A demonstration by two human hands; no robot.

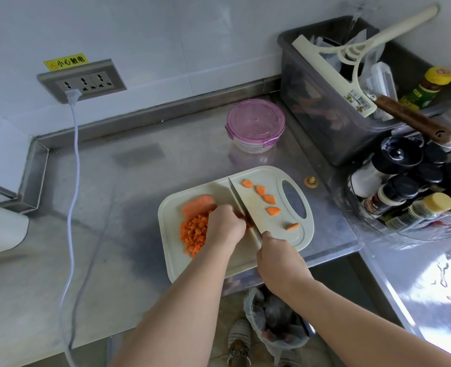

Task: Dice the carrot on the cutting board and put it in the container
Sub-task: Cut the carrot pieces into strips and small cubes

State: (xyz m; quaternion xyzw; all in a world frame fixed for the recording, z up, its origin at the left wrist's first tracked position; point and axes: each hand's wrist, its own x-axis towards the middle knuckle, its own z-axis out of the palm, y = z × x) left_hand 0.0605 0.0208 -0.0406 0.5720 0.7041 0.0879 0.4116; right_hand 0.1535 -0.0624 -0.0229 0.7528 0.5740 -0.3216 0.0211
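A pale cutting board point(245, 263) lies at the steel counter's front edge. On its left sit a pile of diced carrot point(192, 234) and an uncut carrot chunk point(196, 205). My left hand point(225, 225) presses down on carrot pieces mostly hidden under its fingers, right against the blade. My right hand point(277, 256) grips the handle of a cleaver point(261, 210), whose edge rests on the board. Several carrot wedges point(268, 199) lie on the flat of the blade or beyond it; I cannot tell which. A round container with a purple lid point(256, 124), lid on, stands behind the board.
A carrot end point(310, 181) lies on the counter right of the board. A grey bin of utensils point(332, 123) and a rack of spice bottles point(409, 189) crowd the right. A white cord point(74, 181) runs down from a wall socket. A bagged waste bin point(274, 319) stands below.
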